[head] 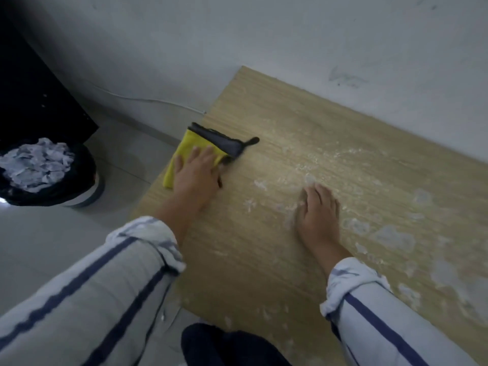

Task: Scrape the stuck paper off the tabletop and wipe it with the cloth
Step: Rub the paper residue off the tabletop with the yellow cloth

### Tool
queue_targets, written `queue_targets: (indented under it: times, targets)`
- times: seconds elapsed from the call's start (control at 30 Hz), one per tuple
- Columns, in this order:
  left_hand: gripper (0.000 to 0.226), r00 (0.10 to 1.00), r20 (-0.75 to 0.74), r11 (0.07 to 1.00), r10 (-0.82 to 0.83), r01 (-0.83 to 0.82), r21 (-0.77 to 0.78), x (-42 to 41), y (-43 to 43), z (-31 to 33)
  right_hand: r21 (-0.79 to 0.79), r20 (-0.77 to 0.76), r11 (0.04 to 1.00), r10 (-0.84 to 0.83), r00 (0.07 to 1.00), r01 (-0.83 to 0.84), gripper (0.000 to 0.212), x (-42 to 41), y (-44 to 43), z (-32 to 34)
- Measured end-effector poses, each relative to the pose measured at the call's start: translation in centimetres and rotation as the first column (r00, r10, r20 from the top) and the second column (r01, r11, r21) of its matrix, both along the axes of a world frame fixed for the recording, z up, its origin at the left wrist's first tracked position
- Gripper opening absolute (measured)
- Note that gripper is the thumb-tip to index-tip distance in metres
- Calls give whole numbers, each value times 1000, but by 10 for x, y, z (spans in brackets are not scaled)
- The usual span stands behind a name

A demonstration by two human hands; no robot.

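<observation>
A light wooden tabletop (264, 260) runs along the wall, speckled with white paper residue (393, 237), thickest toward the right. A folded yellow and grey cloth (208, 140) lies at the table's left edge. My left hand (196, 173) rests flat on the cloth with fingers straight. A thin dark object (219, 180) peeks out beside that hand; what it is I cannot tell. My right hand (318, 212) lies flat on the tabletop, fingertips touching a scrap of stuck paper (309, 178).
A black bin (79, 186) full of crumpled paper scraps stands on the tiled floor to the left. Behind it is dark furniture (39, 101). A white wall (290, 35) borders the table's far side, with a thin cable (158, 101) along it.
</observation>
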State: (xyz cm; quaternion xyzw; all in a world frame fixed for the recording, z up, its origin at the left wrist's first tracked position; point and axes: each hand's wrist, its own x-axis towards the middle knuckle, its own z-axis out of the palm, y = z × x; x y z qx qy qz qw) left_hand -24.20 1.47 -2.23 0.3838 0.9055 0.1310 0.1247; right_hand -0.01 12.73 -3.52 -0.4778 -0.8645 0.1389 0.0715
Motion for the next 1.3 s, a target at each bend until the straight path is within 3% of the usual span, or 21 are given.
queue_targets:
  times: [0.07, 0.1, 0.17, 0.23, 0.27, 0.33, 0.47, 0.53, 0.6, 0.67, 0.73, 0.83, 0.9, 1.03, 1.1, 1.17, 1.23, 1.3]
  targets:
    - [43, 986, 54, 977, 157, -163, 135, 8, 16, 13, 0, -16, 999, -38, 999, 38, 39, 9, 23, 1]
    - [42, 985, 82, 968, 150, -164, 188, 27, 27, 19, -3, -31, 998, -70, 997, 70, 39, 14, 35, 2]
    - [40, 989, 108, 963, -102, 71, 261, 85, 46, 23, -20, -58, 989, -146, 988, 145, 38, 28, 57, 3]
    - [46, 880, 76, 879, -469, 456, 140, 150, 55, 11, -27, -47, 977, -215, 976, 213, 38, 44, 78, 2]
    - [51, 813, 74, 816, -578, 574, 64, 175, 55, 4, -29, -27, 970, -242, 970, 242, 40, 52, 86, 1]
    - [55, 774, -19, 774, -633, 633, -8, 193, 56, -10, -28, -22, 968, -249, 968, 248, 40, 63, 98, -2]
    - [51, 898, -120, 906, -422, 415, -80, 143, 83, -15, 1, -37, 983, -184, 982, 184, 41, 67, 96, -6]
    - [48, 972, -73, 970, -223, 214, -116, 104, 98, -11, 7, -41, 985, -172, 984, 173, 41, 67, 95, -6]
    - [47, 1000, 13, 999, -7, 8, -47, 87, 109, -1, 5, -30, 988, -157, 987, 157, 40, 66, 97, -5]
    - [50, 995, 77, 997, 71, -74, 35, 99, 121, 10, -28, -24, 991, -132, 991, 132, 38, 63, 100, -3]
    - [52, 990, 97, 993, -106, 102, 52, 137, 132, 20, -63, -37, 992, -114, 993, 111, 38, 58, 103, -1]
    - [58, 887, 41, 882, -461, 463, -92, 190, 121, 11, -69, -30, 991, -117, 993, 115, 41, 54, 107, 2]
    - [57, 898, -10, 889, -439, 433, -150, 172, 121, -2, -55, -21, 991, -124, 992, 122, 42, 54, 108, 2]
    - [48, 996, -23, 988, -82, 78, -133, 81, 137, -6, -36, -7, 990, -140, 990, 140, 42, 52, 107, 0]
    - [48, 982, 33, 980, 188, -185, -70, 40, 144, 2, -42, -13, 986, -159, 987, 159, 42, 49, 109, 2]
    - [50, 962, 61, 964, 266, -266, 3, 34, 157, 6, -50, -21, 985, -168, 986, 167, 41, 42, 116, 4]
    - [51, 999, 40, 996, -6, 2, 88, 67, 176, 8, -71, -21, 983, -172, 985, 171, 41, 32, 125, 7]
    - [50, 917, 24, 915, -399, 396, 84, 118, 186, 3, -97, -33, 973, -213, 976, 209, 44, 23, 134, 7]
